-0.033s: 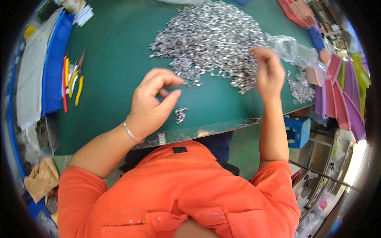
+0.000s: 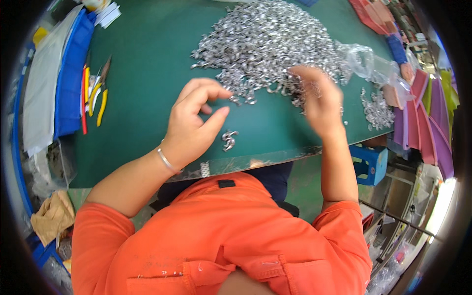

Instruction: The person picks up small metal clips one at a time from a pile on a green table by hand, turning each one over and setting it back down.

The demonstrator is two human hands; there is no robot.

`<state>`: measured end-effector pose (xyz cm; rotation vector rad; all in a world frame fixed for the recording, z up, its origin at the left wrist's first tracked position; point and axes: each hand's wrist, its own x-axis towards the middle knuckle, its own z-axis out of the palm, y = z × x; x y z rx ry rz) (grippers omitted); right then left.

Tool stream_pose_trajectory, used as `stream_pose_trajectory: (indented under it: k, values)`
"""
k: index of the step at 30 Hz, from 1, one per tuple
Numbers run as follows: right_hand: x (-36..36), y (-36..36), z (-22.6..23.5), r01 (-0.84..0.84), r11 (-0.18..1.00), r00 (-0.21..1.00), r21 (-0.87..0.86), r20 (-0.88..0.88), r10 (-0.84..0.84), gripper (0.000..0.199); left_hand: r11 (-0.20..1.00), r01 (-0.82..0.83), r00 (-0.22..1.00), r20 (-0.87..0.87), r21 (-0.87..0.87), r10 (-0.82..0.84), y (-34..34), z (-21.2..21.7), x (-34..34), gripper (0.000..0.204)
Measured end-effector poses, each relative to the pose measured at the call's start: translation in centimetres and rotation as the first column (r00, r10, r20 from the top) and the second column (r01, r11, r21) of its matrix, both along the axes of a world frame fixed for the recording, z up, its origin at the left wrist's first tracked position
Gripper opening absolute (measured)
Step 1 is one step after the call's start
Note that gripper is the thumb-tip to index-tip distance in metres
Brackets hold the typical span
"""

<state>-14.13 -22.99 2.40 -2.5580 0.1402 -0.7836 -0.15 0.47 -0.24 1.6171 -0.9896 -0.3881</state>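
Note:
A big heap of small shiny curved metal pieces covers the far middle of the green table. My left hand is held palm inward at the heap's near left edge, thumb and fingers apart. Its index fingertip is close to a loose metal piece; whether they touch I cannot tell. Just right of and below that hand lies a small group of metal pieces. Over the heap's near right edge hovers my right hand, its fingers bent and smeared by motion, so anything in them is hidden.
Yellow-handled pliers and a red-handled tool lie at left beside a blue bin. At right are a clear plastic bag, a small pile of clear bits and purple and pink strips. A blue stool stands below.
My right hand has moved left along the heap's near edge. The left hand keeps its pose near the heap. The whole view has shifted slightly.

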Motion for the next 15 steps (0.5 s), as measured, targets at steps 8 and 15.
stream_pose_trajectory:
  k: [8, 15]
  values:
    - [-0.5, 5.2, -1.2, -0.162, 0.957, 0.943, 0.239, -0.248, 0.222, 0.035, 0.989, 0.149, 0.939, -0.315, 0.016, -0.136, -0.2, -0.3, -0.2, 0.035]
    - [-1.7, 6.8, -3.6, 0.165, 0.938, 0.984, 0.305, -0.121, -0.133, 0.026, 0.995, 0.103, 0.928, -0.360, -0.008, -0.099, -0.2, -0.5, -0.3, 0.031]
